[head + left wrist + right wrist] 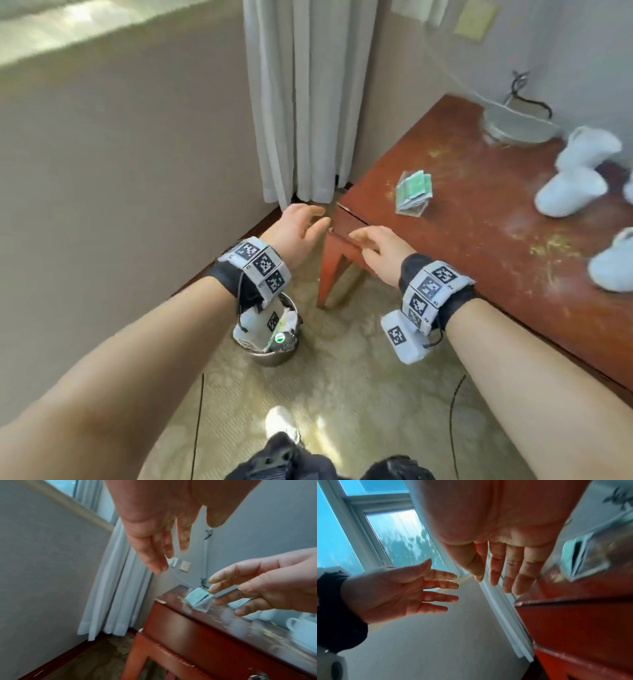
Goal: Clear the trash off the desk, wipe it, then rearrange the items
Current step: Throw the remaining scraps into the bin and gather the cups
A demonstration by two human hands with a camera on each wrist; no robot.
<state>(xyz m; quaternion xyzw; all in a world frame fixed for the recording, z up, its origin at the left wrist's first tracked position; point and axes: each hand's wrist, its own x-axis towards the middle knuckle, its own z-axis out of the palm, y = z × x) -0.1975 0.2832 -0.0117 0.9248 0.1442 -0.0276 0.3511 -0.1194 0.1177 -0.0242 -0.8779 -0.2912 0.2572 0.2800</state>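
Metal bin (270,353) on the floor by the desk leg already holds trash, within reach. Left hand (298,229) and right hand (376,253) hover at the desk (479,219) corner, each grip slack, empty. Green packet (412,193) lies beyond, likely next; white cups (570,192) farther back.

The worktop (462,240) is shiny red wood with scratches. The bin (272,356) is shiny metal. The curtain (308,102) is soft white cloth.
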